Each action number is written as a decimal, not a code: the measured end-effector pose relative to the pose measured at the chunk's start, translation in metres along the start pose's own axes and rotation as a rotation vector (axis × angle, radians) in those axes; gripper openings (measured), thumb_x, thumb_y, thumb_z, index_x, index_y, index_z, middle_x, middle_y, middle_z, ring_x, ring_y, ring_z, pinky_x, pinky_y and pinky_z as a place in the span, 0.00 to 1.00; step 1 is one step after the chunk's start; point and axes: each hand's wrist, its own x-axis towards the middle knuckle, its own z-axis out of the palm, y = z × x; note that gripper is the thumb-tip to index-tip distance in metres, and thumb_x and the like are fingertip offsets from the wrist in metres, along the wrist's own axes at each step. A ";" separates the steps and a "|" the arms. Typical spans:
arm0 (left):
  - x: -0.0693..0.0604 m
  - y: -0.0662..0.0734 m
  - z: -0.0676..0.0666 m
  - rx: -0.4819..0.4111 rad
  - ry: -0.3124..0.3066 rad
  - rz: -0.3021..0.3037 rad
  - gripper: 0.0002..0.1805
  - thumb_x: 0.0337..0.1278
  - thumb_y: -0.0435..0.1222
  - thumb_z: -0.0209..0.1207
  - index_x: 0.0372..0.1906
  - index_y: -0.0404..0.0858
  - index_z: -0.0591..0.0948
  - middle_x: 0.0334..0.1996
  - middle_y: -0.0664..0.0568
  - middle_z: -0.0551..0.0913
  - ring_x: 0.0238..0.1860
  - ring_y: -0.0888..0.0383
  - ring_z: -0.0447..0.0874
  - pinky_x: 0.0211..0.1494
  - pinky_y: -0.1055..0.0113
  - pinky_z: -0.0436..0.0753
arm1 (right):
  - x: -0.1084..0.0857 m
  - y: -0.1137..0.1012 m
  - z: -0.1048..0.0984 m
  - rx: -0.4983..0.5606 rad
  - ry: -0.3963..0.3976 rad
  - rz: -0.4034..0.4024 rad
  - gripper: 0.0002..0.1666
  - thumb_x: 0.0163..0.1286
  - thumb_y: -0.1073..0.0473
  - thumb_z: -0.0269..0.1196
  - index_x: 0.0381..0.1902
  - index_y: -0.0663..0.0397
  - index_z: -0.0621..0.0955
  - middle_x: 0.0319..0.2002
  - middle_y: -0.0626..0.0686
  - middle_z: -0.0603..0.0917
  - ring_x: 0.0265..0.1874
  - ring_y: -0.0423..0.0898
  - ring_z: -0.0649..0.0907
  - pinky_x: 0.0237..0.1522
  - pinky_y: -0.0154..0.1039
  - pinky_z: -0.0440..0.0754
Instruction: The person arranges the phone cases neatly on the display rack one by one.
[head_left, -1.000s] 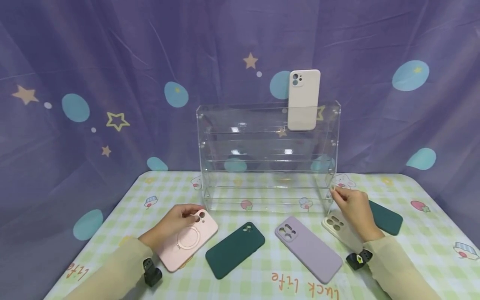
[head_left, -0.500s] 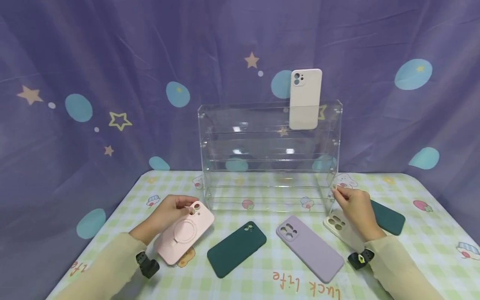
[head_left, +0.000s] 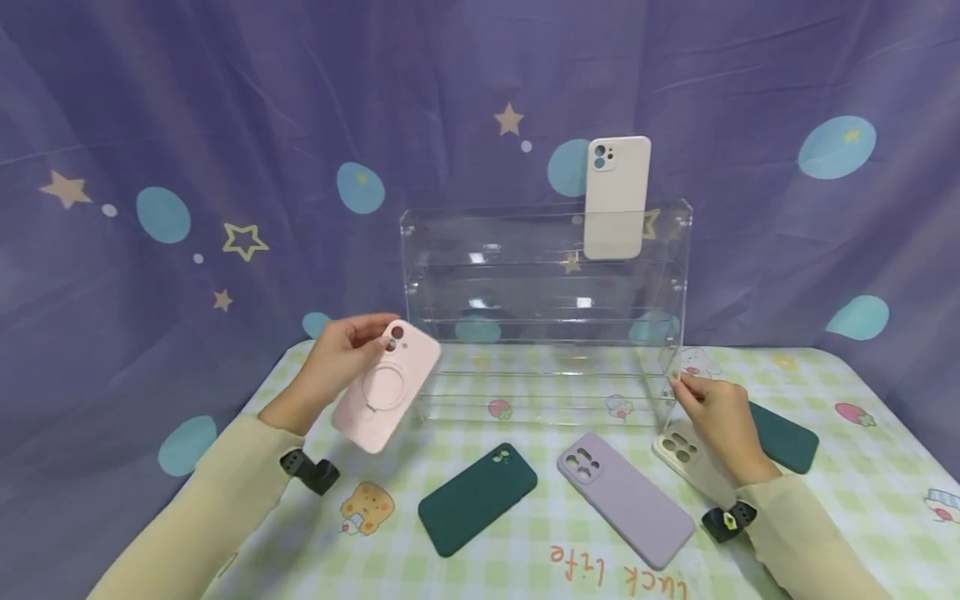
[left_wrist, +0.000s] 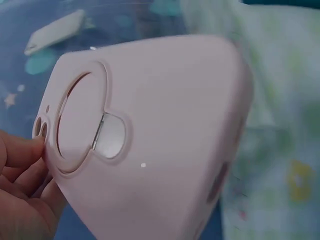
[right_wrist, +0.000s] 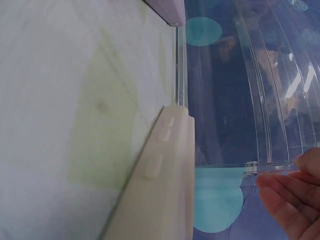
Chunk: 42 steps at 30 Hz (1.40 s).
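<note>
My left hand (head_left: 337,360) pinches a pink phone case (head_left: 408,367) by its camera end, raised above the table and tilted. The left wrist view shows the same pink case up close, with a ring and a small fold-out tab on its back. My right hand (head_left: 722,421) pinches the lower right side of a clear acrylic display rack (head_left: 525,342). In the right wrist view the fingers meet at the rack's edge. A white phone case (head_left: 618,196) stands upright on the rack's top tier, toward the right.
On the checked tablecloth lie a dark green phone case (head_left: 480,500), a lilac phone case (head_left: 626,500), a cream phone case (head_left: 690,458) partly behind my right wrist, and another green case (head_left: 783,437) at the right. A purple curtain (head_left: 300,100) hangs behind the rack.
My left hand has lifted the pink phone case off the tablecloth and up toward the rack's left side. My right hand keeps its grip on the rack. The other cases lie as before.
</note>
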 end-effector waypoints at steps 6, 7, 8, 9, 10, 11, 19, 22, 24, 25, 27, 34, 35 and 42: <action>0.028 0.033 0.014 -0.136 0.115 0.065 0.20 0.60 0.23 0.50 0.57 0.29 0.76 0.49 0.34 0.80 0.36 0.68 0.80 0.39 0.79 0.78 | -0.002 0.002 -0.003 0.008 0.011 -0.003 0.10 0.59 0.70 0.64 0.38 0.72 0.84 0.35 0.68 0.84 0.34 0.64 0.84 0.32 0.56 0.80; 0.032 0.038 0.016 -0.154 0.136 0.069 0.19 0.61 0.23 0.51 0.57 0.29 0.76 0.49 0.34 0.80 0.36 0.68 0.80 0.39 0.79 0.78 | -0.002 0.002 -0.003 0.010 0.012 -0.006 0.10 0.59 0.70 0.64 0.38 0.73 0.83 0.35 0.68 0.84 0.34 0.64 0.84 0.32 0.56 0.80; 0.036 0.042 0.017 -0.172 0.161 0.071 0.19 0.62 0.24 0.52 0.57 0.30 0.76 0.49 0.34 0.81 0.36 0.68 0.81 0.39 0.79 0.78 | -0.002 0.002 -0.003 0.011 0.014 -0.008 0.10 0.59 0.70 0.64 0.38 0.73 0.83 0.35 0.68 0.84 0.34 0.64 0.84 0.32 0.57 0.80; 0.040 0.047 0.018 -0.190 0.185 0.074 0.18 0.62 0.24 0.52 0.57 0.30 0.76 0.49 0.35 0.80 0.36 0.68 0.80 0.40 0.79 0.78 | -0.001 0.002 -0.004 0.011 0.013 -0.009 0.10 0.59 0.70 0.64 0.38 0.73 0.83 0.35 0.69 0.84 0.34 0.64 0.84 0.32 0.57 0.79; 0.045 0.051 0.019 -0.207 0.212 0.078 0.18 0.62 0.24 0.53 0.57 0.30 0.77 0.49 0.35 0.81 0.37 0.68 0.80 0.40 0.79 0.78 | -0.001 0.002 -0.004 0.012 0.012 -0.009 0.10 0.59 0.70 0.64 0.38 0.73 0.83 0.35 0.69 0.84 0.34 0.64 0.84 0.33 0.57 0.79; 0.050 0.056 0.020 -0.231 0.240 0.083 0.18 0.62 0.25 0.53 0.57 0.31 0.77 0.50 0.35 0.81 0.37 0.68 0.81 0.41 0.78 0.78 | -0.001 0.002 -0.004 0.012 0.011 -0.009 0.10 0.59 0.70 0.64 0.38 0.73 0.83 0.35 0.69 0.84 0.34 0.65 0.84 0.32 0.57 0.79; 0.094 0.102 0.028 -0.513 0.482 0.146 0.18 0.58 0.21 0.53 0.54 0.30 0.78 0.46 0.39 0.83 0.36 0.61 0.81 0.47 0.73 0.79 | -0.005 0.003 -0.001 0.008 0.022 -0.007 0.09 0.58 0.70 0.64 0.37 0.72 0.84 0.34 0.68 0.84 0.32 0.63 0.85 0.31 0.55 0.79; 0.109 0.116 0.029 -0.565 0.518 0.169 0.18 0.59 0.20 0.52 0.54 0.30 0.78 0.46 0.40 0.82 0.39 0.59 0.81 0.49 0.72 0.79 | -0.004 0.003 0.001 0.008 0.023 -0.008 0.09 0.59 0.70 0.65 0.37 0.71 0.84 0.34 0.67 0.84 0.32 0.62 0.85 0.30 0.51 0.80; 0.118 0.124 0.030 -0.586 0.538 0.173 0.18 0.59 0.21 0.52 0.54 0.31 0.78 0.47 0.41 0.82 0.41 0.59 0.80 0.50 0.72 0.78 | -0.004 0.003 0.001 0.006 0.023 -0.009 0.09 0.59 0.69 0.65 0.37 0.71 0.84 0.33 0.66 0.85 0.31 0.62 0.85 0.28 0.39 0.81; 0.123 0.127 0.030 -0.593 0.551 0.172 0.18 0.60 0.21 0.52 0.54 0.31 0.78 0.47 0.42 0.82 0.42 0.59 0.80 0.50 0.72 0.78 | -0.004 0.003 0.001 0.005 0.024 -0.011 0.09 0.58 0.69 0.65 0.37 0.70 0.84 0.33 0.66 0.85 0.31 0.61 0.85 0.27 0.31 0.79; 0.132 0.134 0.029 -0.621 0.586 0.160 0.18 0.59 0.21 0.53 0.53 0.32 0.79 0.45 0.43 0.82 0.41 0.59 0.80 0.49 0.72 0.78 | -0.003 0.003 0.001 0.008 0.023 -0.015 0.09 0.58 0.69 0.65 0.37 0.70 0.84 0.32 0.66 0.85 0.30 0.61 0.85 0.26 0.20 0.71; 0.163 0.152 0.030 -0.760 0.722 0.126 0.15 0.59 0.21 0.54 0.51 0.32 0.78 0.39 0.48 0.81 0.39 0.62 0.79 0.44 0.76 0.78 | -0.002 0.002 0.001 0.005 0.026 -0.020 0.09 0.58 0.69 0.65 0.37 0.70 0.84 0.33 0.66 0.85 0.30 0.61 0.85 0.25 0.38 0.79; 0.167 0.154 0.030 -0.778 0.741 0.117 0.15 0.59 0.21 0.54 0.50 0.33 0.78 0.39 0.48 0.81 0.39 0.62 0.79 0.43 0.77 0.78 | -0.002 0.002 0.000 0.002 0.027 -0.021 0.09 0.58 0.69 0.65 0.37 0.70 0.84 0.33 0.66 0.85 0.31 0.61 0.85 0.26 0.44 0.80; 0.181 0.154 0.033 -0.822 0.914 0.040 0.11 0.63 0.25 0.52 0.48 0.36 0.75 0.35 0.51 0.77 0.36 0.61 0.77 0.38 0.77 0.77 | -0.001 0.002 -0.001 0.020 0.003 -0.022 0.10 0.59 0.69 0.65 0.38 0.70 0.84 0.33 0.66 0.85 0.29 0.60 0.85 0.23 0.23 0.69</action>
